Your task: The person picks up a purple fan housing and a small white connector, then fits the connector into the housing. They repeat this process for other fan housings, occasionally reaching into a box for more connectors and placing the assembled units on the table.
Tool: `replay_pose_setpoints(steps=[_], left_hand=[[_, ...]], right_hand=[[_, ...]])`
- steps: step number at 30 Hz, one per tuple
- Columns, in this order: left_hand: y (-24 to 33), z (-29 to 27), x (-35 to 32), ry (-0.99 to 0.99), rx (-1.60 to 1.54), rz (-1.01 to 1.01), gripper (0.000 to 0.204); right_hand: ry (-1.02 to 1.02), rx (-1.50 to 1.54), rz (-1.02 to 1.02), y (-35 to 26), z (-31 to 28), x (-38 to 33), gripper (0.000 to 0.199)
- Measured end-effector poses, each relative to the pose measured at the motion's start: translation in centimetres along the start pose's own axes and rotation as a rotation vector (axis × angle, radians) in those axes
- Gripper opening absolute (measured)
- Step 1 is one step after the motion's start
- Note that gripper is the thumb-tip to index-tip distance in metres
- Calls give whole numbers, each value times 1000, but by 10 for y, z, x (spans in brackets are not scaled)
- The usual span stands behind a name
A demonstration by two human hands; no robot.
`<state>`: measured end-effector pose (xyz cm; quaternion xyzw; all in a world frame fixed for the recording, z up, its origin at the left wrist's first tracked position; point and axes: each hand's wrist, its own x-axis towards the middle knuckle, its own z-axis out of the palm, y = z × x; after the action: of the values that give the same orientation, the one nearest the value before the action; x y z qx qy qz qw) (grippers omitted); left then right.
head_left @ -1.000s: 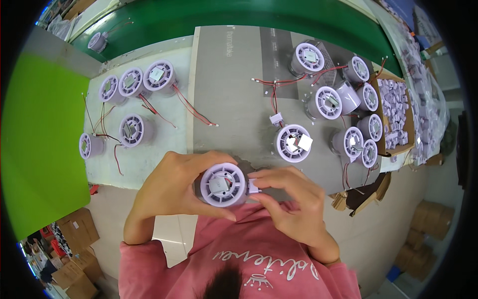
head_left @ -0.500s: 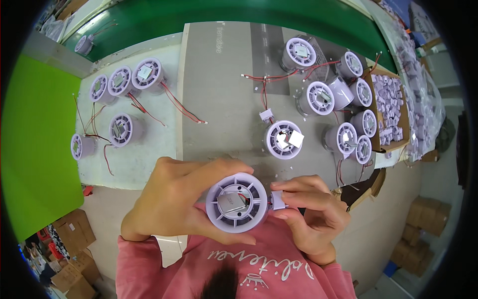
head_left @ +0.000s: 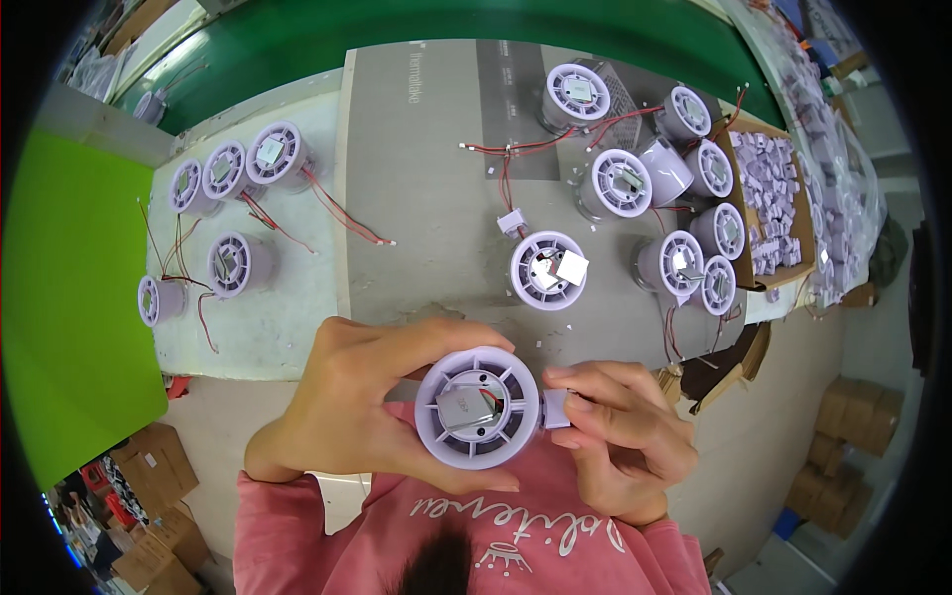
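Observation:
My left hand (head_left: 362,412) is wrapped round the side of a round lilac plastic housing (head_left: 526,409), its spoked end facing up. Inside its ring sit a silver battery pack (head_left: 464,407) and a short bit of red wire. At the housing's right edge, my right hand (head_left: 630,436) pinches a small lilac plastic block (head_left: 556,408) between thumb and fingers. The block is right up against the rim; whether it is seated there I cannot tell. Beyond my hands, a similar housing (head_left: 548,299) stands on the grey board with a white square on top.
More lilac housings with red and black wires stand on the white left side of the table (head_left: 297,347) and on the grey board (head_left: 416,228). A cardboard box (head_left: 805,233) of small lilac parts is at the right. Cartons (head_left: 858,421) are stacked on the floor.
The small block has come closer to the housing's rim, and my right fingers have shifted on it. My left hand keeps its hold. The whole view has turned slightly.

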<state>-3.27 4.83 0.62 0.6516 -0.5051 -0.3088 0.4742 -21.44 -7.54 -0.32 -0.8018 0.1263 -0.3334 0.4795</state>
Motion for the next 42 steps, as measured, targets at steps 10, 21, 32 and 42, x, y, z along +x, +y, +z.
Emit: replay_pose_setpoints(steps=[10,21,32,42], left_hand=[[9,1,4,44,118,-30,64],[10,-43,-24,38,405,-96,63],[-11,-39,-21,36,506,-179,65],[-14,-10,-8,83,665,-31,74]], right_hand=[[30,-69,-3,2,-15,10,33],[-60,-120,-31,22,-52,-1,38],[-44,269,332,15,-49,-8,9],[946,-324,363,99,-208,-29,18]])
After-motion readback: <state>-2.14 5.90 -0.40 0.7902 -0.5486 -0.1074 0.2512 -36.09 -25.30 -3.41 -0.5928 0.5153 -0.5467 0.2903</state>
